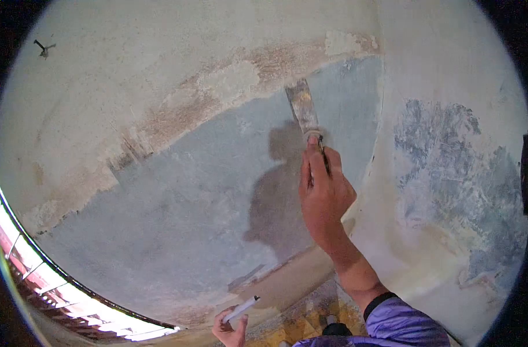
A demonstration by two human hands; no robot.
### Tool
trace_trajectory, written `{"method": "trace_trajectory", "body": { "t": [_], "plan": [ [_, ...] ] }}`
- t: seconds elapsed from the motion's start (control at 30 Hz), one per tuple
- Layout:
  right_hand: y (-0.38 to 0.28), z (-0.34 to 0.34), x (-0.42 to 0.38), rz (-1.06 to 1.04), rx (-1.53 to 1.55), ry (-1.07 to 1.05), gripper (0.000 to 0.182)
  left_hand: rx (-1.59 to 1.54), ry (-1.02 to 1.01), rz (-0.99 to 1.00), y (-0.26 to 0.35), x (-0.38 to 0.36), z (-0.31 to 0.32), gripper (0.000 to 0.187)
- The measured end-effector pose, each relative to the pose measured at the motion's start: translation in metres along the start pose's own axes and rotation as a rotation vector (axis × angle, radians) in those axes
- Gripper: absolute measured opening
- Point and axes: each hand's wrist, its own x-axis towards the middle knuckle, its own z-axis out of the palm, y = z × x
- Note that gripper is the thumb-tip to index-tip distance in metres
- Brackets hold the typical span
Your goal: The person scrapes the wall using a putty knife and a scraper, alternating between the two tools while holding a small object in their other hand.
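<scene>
My right hand [326, 191] is closed around the handle of a putty knife [303, 104]. Its worn, stained blade points up, and the tip lies at the border between the grey-blue wall patch [177, 214] and the rough brownish strip [183, 110] above it. Low in the view, my left hand [232, 331] is closed on a slim white stick [241, 309] with a dark tip, which slants up to the right. Whether that stick is a pen or some other tool cannot be made out. A purple sleeve [405, 324] with a dark cuff covers my right forearm.
The adjoining wall at right carries a mottled blue-grey patch [443, 150]. A metal hook [43, 48] sticks out at upper left. A bright barred window opening [61, 289] runs along the lower left. Speckled, yellowish floor [310, 315] shows below. Shadows fall on the wall.
</scene>
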Motion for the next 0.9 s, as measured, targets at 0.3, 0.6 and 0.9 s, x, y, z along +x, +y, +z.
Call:
{"method": "trace_trajectory", "body": {
  "t": [0.3, 0.6, 0.9],
  "plan": [
    [-0.001, -0.003, 0.004, -0.018, -0.046, -0.056, 0.047, 0.020, 0.044, -0.038, -0.019, -0.001, -0.003, 0.050],
    [-0.004, -0.004, 0.005, -0.041, -0.078, 0.026, 0.031, -0.036, 0.013, 0.002, -0.016, 0.000, -0.007, 0.049],
    [-0.004, -0.002, 0.013, -0.045, -0.096, 0.027, 0.040, -0.019, 0.010, 0.034, -0.030, -0.002, -0.011, 0.049]
  ]
}}
